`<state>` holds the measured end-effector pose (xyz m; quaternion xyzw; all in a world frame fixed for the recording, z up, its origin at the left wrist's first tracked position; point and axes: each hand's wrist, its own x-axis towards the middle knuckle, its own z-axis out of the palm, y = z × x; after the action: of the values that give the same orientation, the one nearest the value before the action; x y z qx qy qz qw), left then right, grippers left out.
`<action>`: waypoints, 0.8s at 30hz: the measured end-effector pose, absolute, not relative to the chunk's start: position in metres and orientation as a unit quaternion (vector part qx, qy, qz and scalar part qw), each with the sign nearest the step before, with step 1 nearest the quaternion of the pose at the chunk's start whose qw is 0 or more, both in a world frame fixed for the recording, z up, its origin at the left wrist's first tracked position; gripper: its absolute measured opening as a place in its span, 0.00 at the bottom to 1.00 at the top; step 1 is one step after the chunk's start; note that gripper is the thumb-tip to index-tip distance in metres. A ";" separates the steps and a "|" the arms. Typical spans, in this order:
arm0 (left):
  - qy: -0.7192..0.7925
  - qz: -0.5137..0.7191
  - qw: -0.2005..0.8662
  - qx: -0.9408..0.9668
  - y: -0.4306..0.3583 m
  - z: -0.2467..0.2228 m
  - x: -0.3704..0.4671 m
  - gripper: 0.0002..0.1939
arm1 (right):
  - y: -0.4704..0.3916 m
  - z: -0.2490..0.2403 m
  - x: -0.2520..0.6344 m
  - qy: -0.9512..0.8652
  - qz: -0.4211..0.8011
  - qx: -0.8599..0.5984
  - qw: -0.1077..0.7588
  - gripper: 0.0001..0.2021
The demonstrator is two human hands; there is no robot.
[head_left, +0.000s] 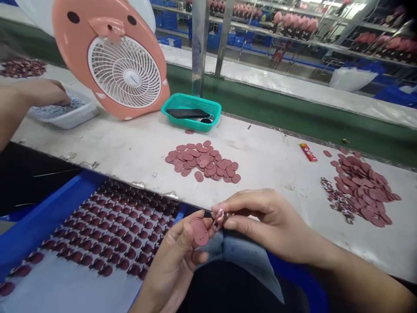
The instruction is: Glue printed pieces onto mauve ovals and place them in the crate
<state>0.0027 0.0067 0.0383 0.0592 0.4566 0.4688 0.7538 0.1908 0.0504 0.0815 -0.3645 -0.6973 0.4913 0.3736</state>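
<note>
At the lower middle, my left hand (pixel 179 256) pinches a dusty-red oval disc (pixel 200 232) with small holes near its lower end. Close beside it, my right hand (pixel 267 219) holds a small shiny metallic piece (pixel 220 216) between thumb and fingertips, near the disc's upper right edge. Whether the piece touches the disc is too small to tell. A pile of similar red discs (pixel 203 161) lies on the white table (pixel 260 152) beyond the hands. Another disc pile (pixel 368 187) is at the right, with a heap of small shiny pieces (pixel 337 200) at its left side.
A blue crate (pixel 71 191) at lower left holds rows of dark red parts. Behind are an orange fan (pixel 78 56), a green basket (pixel 192 102) and a red wrapper (pixel 308 152). At left, another person's hand (pixel 48 92) reaches into a white tray (pixel 76 119).
</note>
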 end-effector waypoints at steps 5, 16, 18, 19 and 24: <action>0.404 0.458 0.786 0.097 0.009 0.034 -0.001 0.17 | 0.051 0.080 0.183 -0.748 0.431 -0.340 0.372 0.07; 0.423 0.452 0.781 0.081 0.008 0.029 0.000 0.19 | 0.056 0.084 0.185 -0.806 0.378 -0.326 0.319 0.06; 0.423 0.451 0.782 0.077 0.008 0.031 0.000 0.19 | 0.057 0.085 0.186 -0.812 0.374 -0.320 0.314 0.05; 0.426 0.451 0.781 0.073 0.008 0.032 0.000 0.19 | 0.058 0.085 0.186 -0.814 0.374 -0.318 0.311 0.05; 0.438 0.450 0.777 0.048 0.008 0.040 0.002 0.18 | 0.059 0.088 0.185 -0.824 0.372 -0.310 0.294 0.05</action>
<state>0.0016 0.0077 0.0404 0.0483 0.4384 0.4498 0.7766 0.1852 0.0592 0.0877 -0.3100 -0.8241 0.3717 0.2941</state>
